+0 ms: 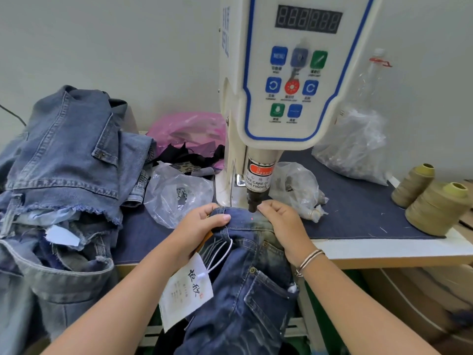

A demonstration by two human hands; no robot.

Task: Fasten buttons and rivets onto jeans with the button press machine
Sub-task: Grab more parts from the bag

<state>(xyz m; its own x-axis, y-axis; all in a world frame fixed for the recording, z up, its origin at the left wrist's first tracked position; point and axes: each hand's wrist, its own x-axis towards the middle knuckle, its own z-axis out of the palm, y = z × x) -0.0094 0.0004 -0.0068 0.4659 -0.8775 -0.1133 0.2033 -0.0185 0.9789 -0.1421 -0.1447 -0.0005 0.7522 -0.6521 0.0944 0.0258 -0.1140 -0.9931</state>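
Dark blue jeans [245, 283] lie with their waistband under the black punch [253, 201] of the white button press machine [289, 80]. A red laser dot sits on the waistband just below the punch. My left hand [202, 226] pinches the waistband to the left of the punch, thumb on top. On the punch's right side my right hand [281, 221] grips the waistband with curled fingers. A white paper tag [186, 290] hangs from the jeans on a white cord.
A heap of lighter jeans [64, 175] fills the left of the table. Clear plastic bags [179, 196] of metal parts lie beside the machine, with a larger bag [355, 147] and a pink bag [189, 129] behind. Two olive thread cones [437, 206] stand at right.
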